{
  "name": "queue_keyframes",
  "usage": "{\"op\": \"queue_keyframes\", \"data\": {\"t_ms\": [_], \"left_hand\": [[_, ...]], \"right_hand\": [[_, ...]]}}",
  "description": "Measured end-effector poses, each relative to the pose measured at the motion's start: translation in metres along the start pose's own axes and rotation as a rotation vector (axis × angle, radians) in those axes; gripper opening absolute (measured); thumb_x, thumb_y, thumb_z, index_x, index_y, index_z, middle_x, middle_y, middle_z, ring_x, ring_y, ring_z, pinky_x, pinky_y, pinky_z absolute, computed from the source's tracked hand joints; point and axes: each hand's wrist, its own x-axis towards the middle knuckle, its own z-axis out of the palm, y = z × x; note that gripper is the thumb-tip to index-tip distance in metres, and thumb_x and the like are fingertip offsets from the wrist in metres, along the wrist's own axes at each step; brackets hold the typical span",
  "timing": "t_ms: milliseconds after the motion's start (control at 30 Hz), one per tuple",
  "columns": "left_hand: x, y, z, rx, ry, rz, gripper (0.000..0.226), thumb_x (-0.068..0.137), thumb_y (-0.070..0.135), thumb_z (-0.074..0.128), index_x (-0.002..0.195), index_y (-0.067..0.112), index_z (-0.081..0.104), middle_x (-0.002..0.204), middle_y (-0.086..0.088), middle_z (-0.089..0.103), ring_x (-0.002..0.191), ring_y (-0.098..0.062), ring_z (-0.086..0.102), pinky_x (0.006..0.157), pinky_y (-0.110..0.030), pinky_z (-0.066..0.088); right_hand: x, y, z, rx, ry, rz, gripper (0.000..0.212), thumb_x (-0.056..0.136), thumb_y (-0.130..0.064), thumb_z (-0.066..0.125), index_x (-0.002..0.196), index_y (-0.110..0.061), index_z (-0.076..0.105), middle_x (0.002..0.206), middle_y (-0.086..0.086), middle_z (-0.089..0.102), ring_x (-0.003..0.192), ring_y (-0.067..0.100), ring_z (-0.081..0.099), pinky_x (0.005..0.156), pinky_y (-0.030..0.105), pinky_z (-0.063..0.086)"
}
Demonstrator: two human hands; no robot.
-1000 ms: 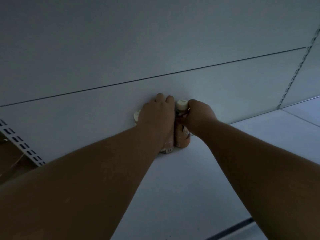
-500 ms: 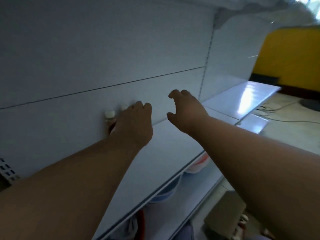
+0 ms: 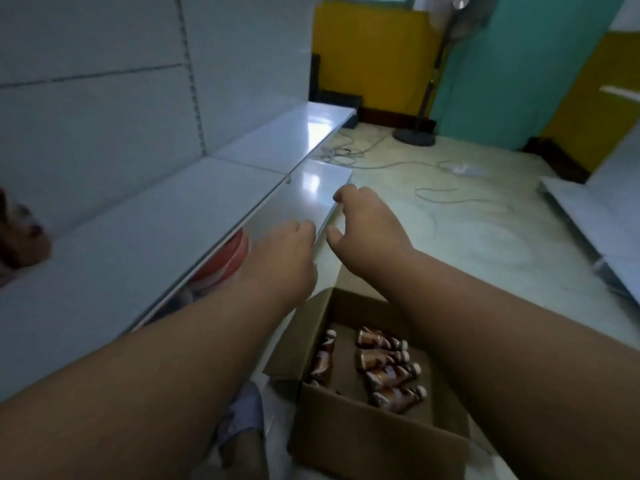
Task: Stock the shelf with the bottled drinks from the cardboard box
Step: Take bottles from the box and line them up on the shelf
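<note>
An open cardboard box (image 3: 349,445) stands on the floor at the lower middle. Several small brown bottled drinks (image 3: 389,367) with pale caps lie inside it. My left hand (image 3: 284,261) hovers empty above the box's far left corner, fingers loosely curled. My right hand (image 3: 367,223) is empty too, fingers apart, over the floor just past the front edge of the white shelf (image 3: 145,237). At the far left edge, brown bottles (image 3: 17,237) stand on the shelf against the back panel, blurred.
A red and white container (image 3: 225,261) sits on the lower shelf under the white board. Cables (image 3: 398,164) trail across the pale floor. A standing fan (image 3: 426,98) is at the back by the teal wall. White shelf boards (image 3: 595,223) lie at the right.
Both hands let go of the bottles at the back of the shelf and drew away to the right. The view swung right and down, so the box is now in sight.
</note>
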Motion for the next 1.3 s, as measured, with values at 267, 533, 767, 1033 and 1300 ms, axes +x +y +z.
{"op": "queue_keyframes", "data": {"t_ms": [267,533,767,1033,1300], "left_hand": [[0.040,0.057,0.220,-0.053,-0.399,0.013,0.024,0.081,0.019,0.066,0.100,0.022,0.051,0.101,-0.002,0.054,0.091,-0.020,0.050,0.075,-0.035,0.044],[0.060,0.055,0.375,0.016,-0.713,-0.114,0.056,0.078,0.027,0.073,0.128,0.022,0.048,0.123,-0.006,0.052,0.112,-0.026,0.051,0.095,-0.045,0.048],[0.078,0.044,0.457,0.058,-0.764,-0.013,0.067,0.083,0.031,0.068,0.141,0.020,0.037,0.142,-0.010,0.042,0.127,-0.031,0.041,0.104,-0.046,0.036],[0.102,0.042,0.500,0.277,-0.801,0.195,0.067,0.081,0.046,0.063,0.139,0.021,0.040,0.131,-0.014,0.047,0.120,-0.034,0.042,0.098,-0.046,0.036],[0.095,0.045,0.518,-0.053,-1.084,-0.044,0.078,0.069,0.039,0.079,0.133,0.022,0.038,0.124,-0.009,0.058,0.111,-0.030,0.057,0.093,-0.045,0.048]], "right_hand": [[0.013,0.179,0.104,-0.023,-0.155,0.235,0.043,0.090,-0.029,0.060,0.130,-0.019,0.047,0.123,0.006,0.051,0.109,0.025,0.054,0.067,0.030,0.040],[-0.001,0.298,0.222,0.025,-0.364,0.400,0.046,0.087,-0.028,0.066,0.129,-0.022,0.050,0.121,0.001,0.054,0.106,0.017,0.052,0.089,0.033,0.049],[-0.027,0.349,0.298,0.063,-0.645,0.653,0.046,0.085,-0.030,0.068,0.128,-0.026,0.051,0.121,0.003,0.051,0.103,0.021,0.054,0.087,0.040,0.052],[-0.049,0.378,0.350,0.016,-0.956,0.885,0.055,0.088,-0.033,0.062,0.140,-0.029,0.044,0.149,0.011,0.028,0.122,0.035,0.048,0.098,0.052,0.047],[-0.045,0.370,0.370,0.266,-1.066,1.076,0.046,0.098,-0.017,0.047,0.142,-0.005,0.040,0.138,0.019,0.047,0.122,0.033,0.050,0.103,0.041,0.042]]}}
